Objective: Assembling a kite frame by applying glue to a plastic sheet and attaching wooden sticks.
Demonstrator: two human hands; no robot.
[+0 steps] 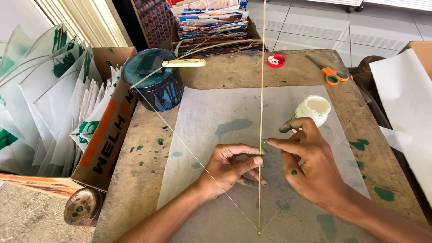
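a thin stick (260,117) stands almost straight up the middle of a translucent paper sheet (211,117) spread on the worn counter (234,72); everything here is placed against that stick. its lower end sits near the sheet's bottom point, and its top runs out of view above.

the left hand (229,167) lies just left of the stick, thumb and forefinger pinched shut on it about two thirds down. the right hand (310,166) is just right of the stick, forefinger stretched out so its tip meets the stick at the same spot; its other fingers are loosely curled, holding nothing that can be seen. both hands carry green paint smears.

a second thin bowed stick (198,159) slants from upper left down toward the stick's lower end, passing under the left hand.

right of the stick, just above the right hand, stands a small white jar (313,109). further up on the right lie a red lid (276,60) and orange-handled scissors (330,72). left of the stick, near the counter's far corner, is a dark blue paint tin (155,85) with a pale-handled tool (183,63) across it. well left, a cardboard box (105,135) holds finished white kites (49,99) with green marks. behind the stick's upper part is a paper stack (211,24).
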